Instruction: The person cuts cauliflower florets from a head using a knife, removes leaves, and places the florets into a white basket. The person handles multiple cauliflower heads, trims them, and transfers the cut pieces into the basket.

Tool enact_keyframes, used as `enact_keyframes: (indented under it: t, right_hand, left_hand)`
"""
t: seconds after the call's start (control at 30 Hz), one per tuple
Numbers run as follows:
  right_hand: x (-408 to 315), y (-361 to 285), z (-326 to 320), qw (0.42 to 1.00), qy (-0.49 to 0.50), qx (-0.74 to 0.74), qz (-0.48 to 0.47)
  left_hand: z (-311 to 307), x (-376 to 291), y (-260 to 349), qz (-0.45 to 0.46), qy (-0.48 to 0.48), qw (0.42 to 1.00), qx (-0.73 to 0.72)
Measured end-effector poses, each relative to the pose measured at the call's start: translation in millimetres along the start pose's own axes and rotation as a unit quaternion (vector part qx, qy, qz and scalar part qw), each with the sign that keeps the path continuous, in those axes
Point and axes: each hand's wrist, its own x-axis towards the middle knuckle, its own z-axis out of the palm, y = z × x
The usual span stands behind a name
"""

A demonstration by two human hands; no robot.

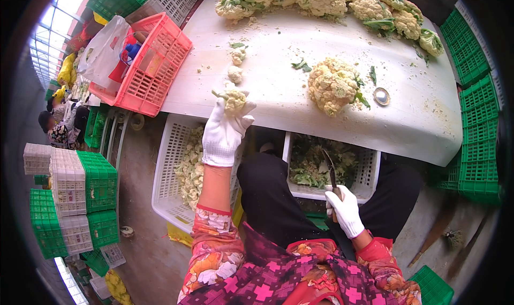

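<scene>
My left hand (225,132), in a white glove, holds a cauliflower floret (234,100) at the near edge of the white-covered table (265,76). Beyond it, small cauliflower pieces (235,74) lie in a short row. My right hand (344,209), also gloved, grips the wooden handle of a knife with a dark curved blade (330,165), over a white crate (286,156) of leaf trimmings. A large cauliflower head (332,86) rests on the table, with a small round metal-rimmed disc (381,96) to its right. Under my left forearm stands a white crate (164,180) holding many florets.
Several cauliflower heads (321,1) are piled along the table's far side. A red crate (154,64) with a plastic bag and a blue-topped item stands at the left. Green crates (480,124) are stacked at the right, more crates (98,184) at the left. People sit farther back left.
</scene>
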Motion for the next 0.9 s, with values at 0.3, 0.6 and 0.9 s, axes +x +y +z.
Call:
enact_keyframes:
  t: [0.3, 0.6, 0.9]
  right_hand:
    - [-25, -110, 47, 0.966, -0.053, 0.212, -0.135]
    - [-18, -118, 30, 0.97, -0.04, 0.176, -0.161]
    - [-20, -158, 3, 0.792, -0.075, -0.452, -0.403]
  left_hand:
    - [95, -64, -112, 0.387, -0.025, 0.503, 0.772]
    - [106, -105, -136, 0.273, -0.045, 0.634, 0.722]
    - [91, -90, -149, -0.2, 0.031, 0.979, -0.005]
